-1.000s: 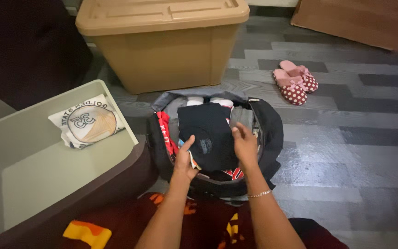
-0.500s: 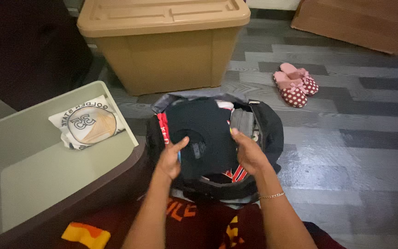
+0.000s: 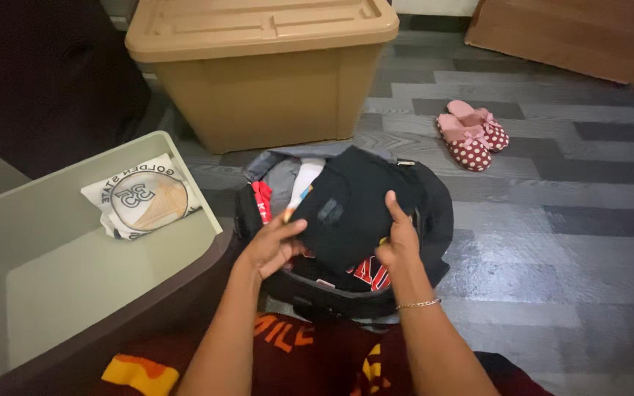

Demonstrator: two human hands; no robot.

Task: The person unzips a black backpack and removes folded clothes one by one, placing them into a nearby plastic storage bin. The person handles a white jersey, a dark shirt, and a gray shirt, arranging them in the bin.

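Since a moment ago the folded black garment (image 3: 350, 209) has tilted up over the open bag's (image 3: 434, 220) middle — left hand (image 3: 273, 246) pinching its left edge, right hand (image 3: 398, 242) gripping its lower right corner. Soft, light, floppy — probably best held by both edges.

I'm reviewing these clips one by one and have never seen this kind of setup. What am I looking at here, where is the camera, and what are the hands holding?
There is no machine: the single view comes from a camera worn on a person's head, looking down at their own bare hands. The left hand and right hand both have a grip on a folded black garment, over an open dark bag packed with clothes on the grey floor. To the left is a pale open bin with a folded white printed shirt inside. Ahead stands a lidded tan storage box; a pair of pink dotted slippers lies to the right.
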